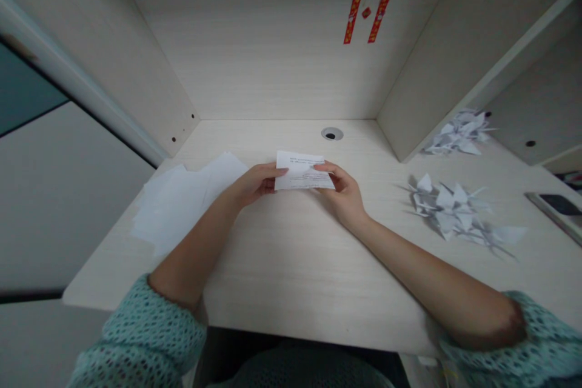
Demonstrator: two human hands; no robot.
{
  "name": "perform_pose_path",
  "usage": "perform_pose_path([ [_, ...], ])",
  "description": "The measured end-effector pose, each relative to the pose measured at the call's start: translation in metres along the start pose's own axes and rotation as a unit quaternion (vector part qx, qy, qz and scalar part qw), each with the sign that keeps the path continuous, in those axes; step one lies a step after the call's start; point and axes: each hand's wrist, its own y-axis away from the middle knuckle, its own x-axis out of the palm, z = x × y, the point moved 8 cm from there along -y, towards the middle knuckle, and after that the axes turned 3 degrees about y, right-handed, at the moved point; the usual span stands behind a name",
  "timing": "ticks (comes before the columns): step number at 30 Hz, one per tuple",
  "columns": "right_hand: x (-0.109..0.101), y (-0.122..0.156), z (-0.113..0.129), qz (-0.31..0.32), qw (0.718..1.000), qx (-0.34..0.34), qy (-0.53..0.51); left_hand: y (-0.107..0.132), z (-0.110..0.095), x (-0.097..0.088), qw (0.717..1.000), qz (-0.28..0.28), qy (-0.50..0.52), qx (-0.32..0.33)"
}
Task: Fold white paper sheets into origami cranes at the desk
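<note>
A small folded sheet of white paper with printed lines [301, 171] is held just above the pale wooden desk [291, 254], a little behind its middle. My left hand [254, 183] pinches the sheet's left edge with thumb and fingers closed on it. My right hand [343, 189] grips the right edge the same way. Both forearms reach in from the near edge, with knitted teal sleeves pushed up to the elbows.
A loose pile of white paper sheets [177, 203] lies at the left. Several folded paper cranes [454, 209] sit at the right, more cranes [459, 133] behind them. A dark phone [557, 206] lies at the far right. A cable hole [331, 133] is at the back.
</note>
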Motion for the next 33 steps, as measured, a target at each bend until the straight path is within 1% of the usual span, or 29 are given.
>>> perform_pose_path([
  [3, -0.001, -0.002, -0.003, -0.002, 1.000, 0.016, -0.012, 0.001, 0.004, 0.000, 1.000, 0.010, 0.014, -0.024],
  [6, 0.001, -0.003, -0.007, 0.012, 0.999, 0.025, -0.031, 0.003, 0.005, -0.001, 0.998, 0.001, 0.043, -0.039],
  [10, 0.006, -0.002, -0.006, 0.040, 0.998, 0.018, -0.041, 0.003, 0.004, -0.001, 0.997, -0.003, 0.058, -0.047],
  [13, 0.007, -0.001, -0.006, 0.052, 0.998, 0.019, -0.028, 0.003, 0.003, 0.000, 0.998, 0.011, 0.043, -0.043],
  [17, 0.003, -0.001, -0.004, 0.028, 0.999, 0.012, -0.022, 0.004, 0.001, 0.006, 0.998, 0.047, 0.018, -0.023],
  [20, -0.002, -0.002, -0.007, 0.001, 1.000, 0.016, -0.011, 0.004, 0.002, 0.008, 0.998, 0.055, -0.004, -0.024],
  [24, -0.010, -0.003, -0.013, -0.044, 0.998, 0.033, 0.018, 0.005, 0.008, 0.006, 0.997, 0.041, -0.019, -0.061],
  [26, -0.013, -0.002, -0.014, -0.057, 0.997, 0.039, 0.030, 0.005, 0.010, 0.003, 0.997, 0.021, 0.011, -0.077],
  [30, -0.013, -0.001, -0.015, -0.058, 0.996, 0.050, 0.038, 0.005, 0.014, -0.004, 0.993, -0.014, 0.063, -0.103],
  [33, -0.015, -0.002, -0.020, -0.070, 0.995, 0.070, 0.025, 0.005, 0.016, -0.002, 0.994, -0.014, 0.026, -0.108],
])
